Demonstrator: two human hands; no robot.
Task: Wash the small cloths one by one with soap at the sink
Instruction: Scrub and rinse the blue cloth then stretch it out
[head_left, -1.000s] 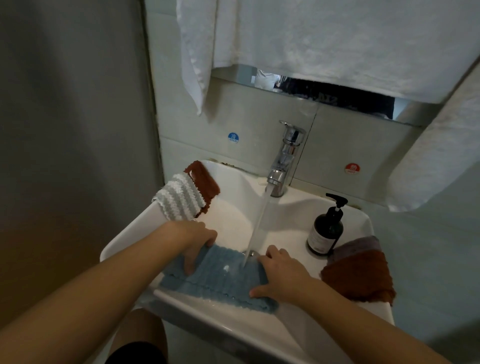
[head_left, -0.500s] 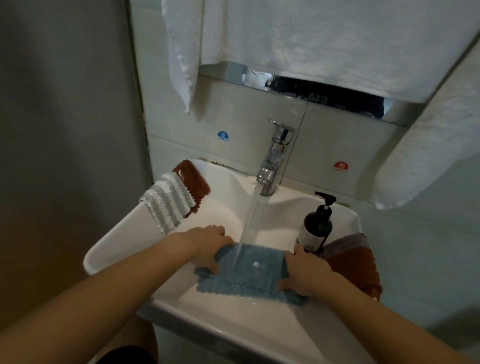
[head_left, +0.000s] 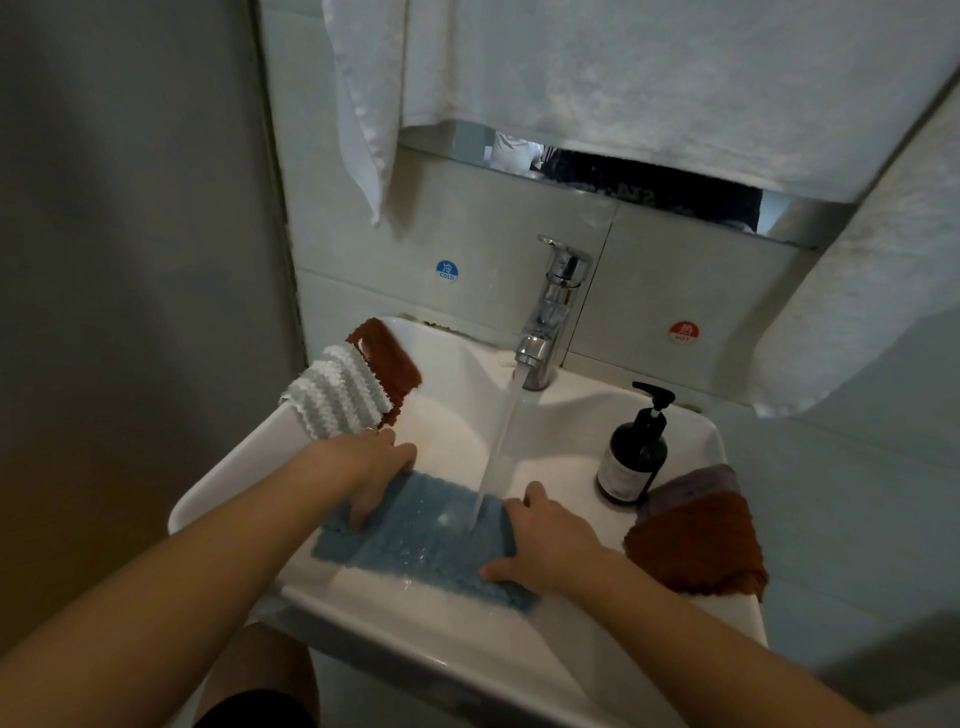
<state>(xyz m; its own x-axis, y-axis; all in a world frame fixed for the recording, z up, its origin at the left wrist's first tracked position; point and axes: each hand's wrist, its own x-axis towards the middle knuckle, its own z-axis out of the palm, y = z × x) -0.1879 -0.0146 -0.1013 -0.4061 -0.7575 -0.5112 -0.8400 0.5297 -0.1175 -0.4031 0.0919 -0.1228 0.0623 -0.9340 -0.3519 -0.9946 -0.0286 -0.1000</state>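
Blue cloth (head_left: 421, 535) gripped by 2 hands, left (head_left: 371, 470), right (head_left: 550, 540); seemingly 4 cloths wait on sink (head_left: 218, 499) rim.

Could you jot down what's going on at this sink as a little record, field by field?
Activity: wetting a blue cloth under the running tap
Left hand: holds the cloth's left end
Right hand: holds the cloth's right end
Water: stream lands on the cloth's middle
Sink: white
Left rim: white ribbed cloth over a rust cloth
Right rim: soap bottle, purple cloth, rust-brown cloth
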